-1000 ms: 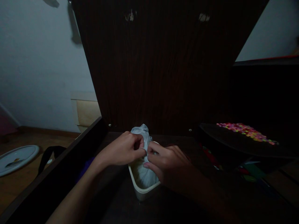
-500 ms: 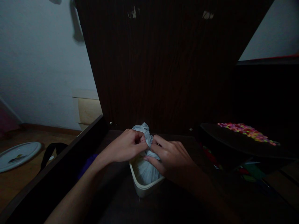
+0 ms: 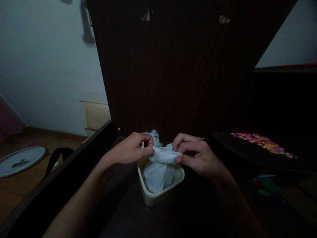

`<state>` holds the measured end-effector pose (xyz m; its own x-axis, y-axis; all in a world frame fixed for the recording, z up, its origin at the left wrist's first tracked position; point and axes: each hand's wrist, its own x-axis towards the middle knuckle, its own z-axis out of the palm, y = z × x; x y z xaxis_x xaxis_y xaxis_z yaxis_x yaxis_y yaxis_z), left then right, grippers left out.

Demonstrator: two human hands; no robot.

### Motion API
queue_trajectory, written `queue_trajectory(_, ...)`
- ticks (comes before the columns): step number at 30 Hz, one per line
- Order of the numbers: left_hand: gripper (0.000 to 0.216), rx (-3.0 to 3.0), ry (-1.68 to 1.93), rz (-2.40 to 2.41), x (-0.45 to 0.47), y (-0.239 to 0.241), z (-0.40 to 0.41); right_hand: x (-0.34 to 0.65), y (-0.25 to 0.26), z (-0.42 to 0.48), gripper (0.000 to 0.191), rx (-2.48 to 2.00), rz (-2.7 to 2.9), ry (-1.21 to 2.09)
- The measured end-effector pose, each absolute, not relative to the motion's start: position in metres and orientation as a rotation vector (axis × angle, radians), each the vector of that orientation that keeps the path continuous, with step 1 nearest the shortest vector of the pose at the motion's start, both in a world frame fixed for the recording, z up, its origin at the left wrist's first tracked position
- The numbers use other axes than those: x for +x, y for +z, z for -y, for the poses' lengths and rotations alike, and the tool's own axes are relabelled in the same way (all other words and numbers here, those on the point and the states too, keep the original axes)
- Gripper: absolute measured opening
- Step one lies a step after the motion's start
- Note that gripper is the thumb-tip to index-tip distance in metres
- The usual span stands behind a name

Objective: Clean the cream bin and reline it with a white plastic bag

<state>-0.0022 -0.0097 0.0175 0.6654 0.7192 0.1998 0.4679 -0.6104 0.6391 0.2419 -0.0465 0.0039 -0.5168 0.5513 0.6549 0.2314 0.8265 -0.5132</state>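
A white plastic bag (image 3: 158,172) sits inside a cream rectangular container (image 3: 155,196) on a dark wooden surface. My left hand (image 3: 128,150) pinches the bag's twisted top on its left side. My right hand (image 3: 195,153) pinches the same top on its right side, and the plastic is stretched between the two hands. Both hands are closed on the bag. The scene is dim and the bag's contents are hidden.
A tall dark wooden panel (image 3: 178,72) stands right behind the container. A dark tray with several colourful small pieces (image 3: 260,140) lies at the right. A dark raised edge (image 3: 61,178) runs along the left. On the floor at the far left lie a white round lid (image 3: 21,160) and a black strap (image 3: 56,155).
My right hand has moved to the right, away from my left hand, pulling the bag's top out sideways. More of the container's right rim shows.
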Motion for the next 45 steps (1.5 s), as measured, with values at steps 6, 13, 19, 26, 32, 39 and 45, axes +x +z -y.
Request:
queue_trajectory(6, 0.01, 2.122, 0.786, -0.911, 0.001, 0.019, 0.013, 0.237, 0.0, 0.044, 0.035, -0.671, 1.998, 0.597)
queue_trajectory(13, 0.005, 1.877, 0.908, -0.782, 0.01, 0.013, 0.014, 0.213, 0.0, 0.066, 0.037, -1.024, 2.225, 0.27)
queue_trajectory(19, 0.021, 1.811, 0.885, -0.618, 0.007, 0.001, 0.002, 0.224, 0.005, 0.056, 0.029, -0.74, 2.192, 0.284)
queue_trajectory(26, 0.031, 1.938, 0.841, -0.488, 0.002, 0.001, 0.002, 0.236, 0.001, 0.041, 0.02, -0.667, 1.487, 0.643)
queue_trajectory(32, 0.05, 1.942, 0.879, -0.66, 0.001, 0.005, 0.004, 0.237, -0.006, 0.03, 0.014, -0.515, 1.073, 1.015)
queue_trajectory(39, 0.018, 2.021, 0.503, -0.553, 0.011, 0.006, 0.007, 0.244, -0.016, 0.006, 0.007, -0.482, 0.924, 1.166)
queue_trajectory(45, 0.032, 1.706, 0.761, -0.534, 0.02, -0.003, 0.007, 0.255, -0.028, -0.006, 0.012, -0.676, 0.691, 1.152)
